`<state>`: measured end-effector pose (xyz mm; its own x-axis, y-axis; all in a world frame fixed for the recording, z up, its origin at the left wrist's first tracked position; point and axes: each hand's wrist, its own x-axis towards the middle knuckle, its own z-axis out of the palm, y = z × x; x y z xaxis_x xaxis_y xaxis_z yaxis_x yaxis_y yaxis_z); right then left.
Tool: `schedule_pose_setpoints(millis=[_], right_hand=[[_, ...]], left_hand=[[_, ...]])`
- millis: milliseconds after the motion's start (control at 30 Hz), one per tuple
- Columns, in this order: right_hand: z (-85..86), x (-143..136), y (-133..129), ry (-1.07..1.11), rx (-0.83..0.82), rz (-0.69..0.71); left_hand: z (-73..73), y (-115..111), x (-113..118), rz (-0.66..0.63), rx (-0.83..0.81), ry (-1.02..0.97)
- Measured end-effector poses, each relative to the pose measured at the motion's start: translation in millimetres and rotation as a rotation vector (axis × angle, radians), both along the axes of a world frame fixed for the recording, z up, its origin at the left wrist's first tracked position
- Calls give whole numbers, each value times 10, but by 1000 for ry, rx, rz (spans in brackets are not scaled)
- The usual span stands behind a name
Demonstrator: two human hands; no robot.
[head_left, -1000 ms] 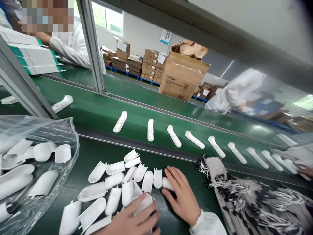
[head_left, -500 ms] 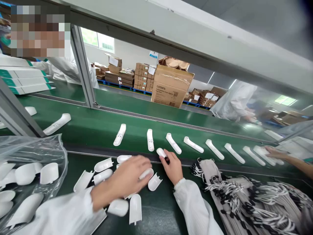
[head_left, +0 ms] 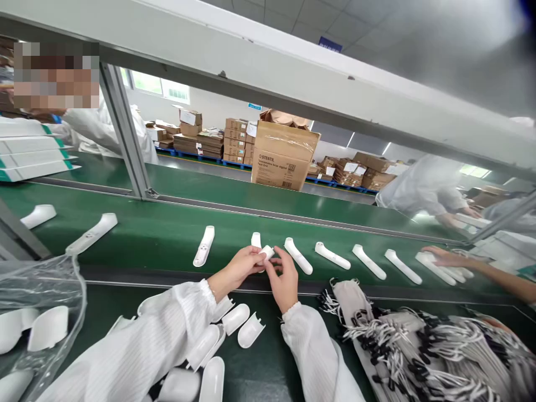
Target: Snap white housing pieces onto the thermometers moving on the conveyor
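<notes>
Over the near edge of the belt, my two hands meet at a small white plastic piece (head_left: pixel 267 253). My left hand (head_left: pixel 237 271) pinches it from the left, thumb and fingers closed. My right hand (head_left: pixel 285 279) has its fingers curled against the right side of the piece, which is partly hidden by the fingers. Just behind them lies a white curved housing (head_left: pixel 255 240), partly covered by my hands. Loose white plastic covers (head_left: pixel 251 330) are heaped below my left forearm, some hidden by the sleeve.
Several white curved housings (head_left: pixel 368 262) lie spaced along the green belt (head_left: pixel 163 234). A clear bag (head_left: pixel 39 285) of white covers is at left. Grey pouches with white cords (head_left: pixel 402 340) are piled at right. A co-worker's hand (head_left: pixel 439 257) touches housings. A metal post (head_left: pixel 125 134) stands ahead.
My left hand has moved from the heap of covers up to my right hand. Both now meet at the white piece, and the view has shifted slightly.
</notes>
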<state>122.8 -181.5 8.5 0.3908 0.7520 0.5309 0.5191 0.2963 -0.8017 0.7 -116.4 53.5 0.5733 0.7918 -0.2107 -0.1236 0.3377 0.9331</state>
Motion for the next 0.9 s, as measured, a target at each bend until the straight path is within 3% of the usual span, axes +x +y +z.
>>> schedule_pose_setpoints(millis=[67,133,233,333,500,600,667,733,800,900], right_hand=[[-4,-22,28,-15,-21,-12],[-14,-4,61,19,-56,-29],[-46,78,85,30,-136,-59],[-87,139,50,-234,-272,-86],[-123,164,-22,-632,-457,-142],[-112,255,16,-677,-513,-128],[-89,343,78,-644,-582,-119],[-50,421,134,-600,-642,-128],[8,457,127,-584,-644,-171],[99,358,-108,-621,-464,-247]], left_hand=[[21,-28,81,-3,-20,-13],[58,3,124,-55,92,122],[108,190,164,-30,570,576],[103,504,279,98,915,915],[-145,910,635,-113,1013,1093],[-323,969,785,-85,1057,1096],[-362,966,840,-40,1078,1086],[-311,960,864,-57,1095,1093],[-179,970,840,-164,1093,1127],[88,1045,648,-272,1167,1161]])
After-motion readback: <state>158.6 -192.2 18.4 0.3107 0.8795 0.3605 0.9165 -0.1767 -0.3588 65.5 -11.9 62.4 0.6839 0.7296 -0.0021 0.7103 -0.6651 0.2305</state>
